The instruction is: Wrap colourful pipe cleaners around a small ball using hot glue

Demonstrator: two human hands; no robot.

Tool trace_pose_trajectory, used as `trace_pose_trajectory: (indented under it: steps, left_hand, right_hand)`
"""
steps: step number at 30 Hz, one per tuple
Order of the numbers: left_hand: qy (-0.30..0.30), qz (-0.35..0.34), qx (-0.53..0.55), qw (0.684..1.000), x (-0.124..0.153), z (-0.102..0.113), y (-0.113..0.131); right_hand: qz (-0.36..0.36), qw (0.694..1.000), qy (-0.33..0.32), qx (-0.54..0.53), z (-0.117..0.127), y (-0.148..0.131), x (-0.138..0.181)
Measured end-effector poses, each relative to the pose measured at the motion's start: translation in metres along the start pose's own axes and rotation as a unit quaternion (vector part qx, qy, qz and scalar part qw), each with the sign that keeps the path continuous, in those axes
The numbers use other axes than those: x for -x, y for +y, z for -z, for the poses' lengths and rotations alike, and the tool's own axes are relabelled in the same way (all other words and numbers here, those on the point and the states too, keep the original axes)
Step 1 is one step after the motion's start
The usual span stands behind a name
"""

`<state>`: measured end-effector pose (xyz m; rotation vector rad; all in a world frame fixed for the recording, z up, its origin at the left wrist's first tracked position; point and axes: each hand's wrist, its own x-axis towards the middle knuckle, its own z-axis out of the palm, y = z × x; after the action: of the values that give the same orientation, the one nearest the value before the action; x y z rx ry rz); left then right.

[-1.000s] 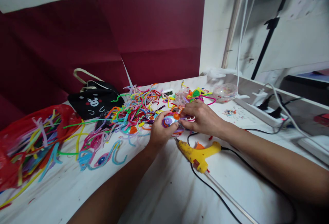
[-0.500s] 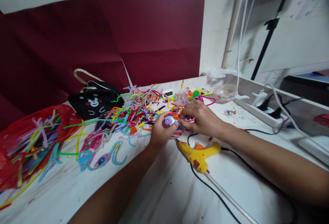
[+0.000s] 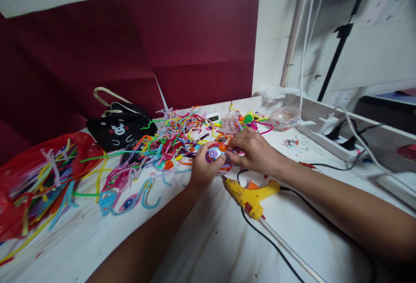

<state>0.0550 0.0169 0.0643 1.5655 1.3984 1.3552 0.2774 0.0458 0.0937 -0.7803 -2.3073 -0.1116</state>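
Observation:
My left hand (image 3: 204, 168) is closed round a small craft piece (image 3: 212, 154) of coiled purple, white and orange pipe cleaners. Its thumb presses on the near side of the piece. Against the right edge of the same piece, my right hand (image 3: 248, 146) has its thumb and fingers pinched together; what lies between the fingertips is hidden. Just below the hands a yellow hot glue gun (image 3: 253, 194) lies on its side, its nozzle pointing toward the left hand and a clear glue stick (image 3: 286, 246) sticking out of its back.
Tangled pipe cleaners (image 3: 175, 131) cover the table behind the hands. A red plastic bag (image 3: 87, 146) of them is at the left, near a black bag (image 3: 130, 122). A clear bowl (image 3: 285, 117) and a power strip (image 3: 338, 142) stand at the right. The glue gun's black cable (image 3: 312, 207) crosses the table.
My right forearm has shifted slightly lower, showing a little more of a red object behind it. Both hands keep hold of the craft piece in nearly the same place.

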Motion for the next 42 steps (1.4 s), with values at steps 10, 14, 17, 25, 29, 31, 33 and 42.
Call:
trace_pose_trajectory:
  steps: [10, 14, 17, 25, 29, 31, 33, 42]
  left_hand:
    - [0.014, -0.005, -0.009, 1.0, -0.001, -0.001, -0.003]
    - [0.014, -0.006, -0.01, 1.0, -0.001, -0.002, -0.004]
    - [0.017, -0.004, -0.015, 1.0, -0.001, -0.003, -0.004]
    - [0.024, -0.001, -0.027, 0.999, 0.001, -0.003, -0.001]
    - [0.026, 0.0, -0.033, 0.999, 0.001, -0.003, 0.001]
    - [0.028, 0.001, -0.033, 0.999, 0.0, -0.003, 0.001]
    - [0.031, 0.005, -0.03, 0.999, 0.0, -0.003, 0.002]
    - [0.039, 0.008, -0.02, 0.999, 0.0, -0.004, 0.004]
  right_hand:
    - [-0.006, 1.0, 0.004, 0.017, -0.002, -0.005, 0.001]
    - [-0.004, 1.0, 0.01, 0.014, -0.004, -0.006, 0.002]
    - [-0.001, 1.0, 0.016, 0.015, -0.005, -0.007, 0.002]
    - [-0.002, 1.0, 0.021, 0.011, -0.009, -0.009, 0.004]
    - [-0.012, 1.0, 0.007, 0.0, -0.009, -0.011, 0.004]
    - [-0.01, 1.0, 0.004, 0.002, -0.008, -0.011, 0.004]
    - [-0.004, 1.0, 0.01, 0.009, -0.006, -0.01, 0.004]
    - [0.011, 0.999, 0.046, 0.024, -0.005, -0.01, 0.005]
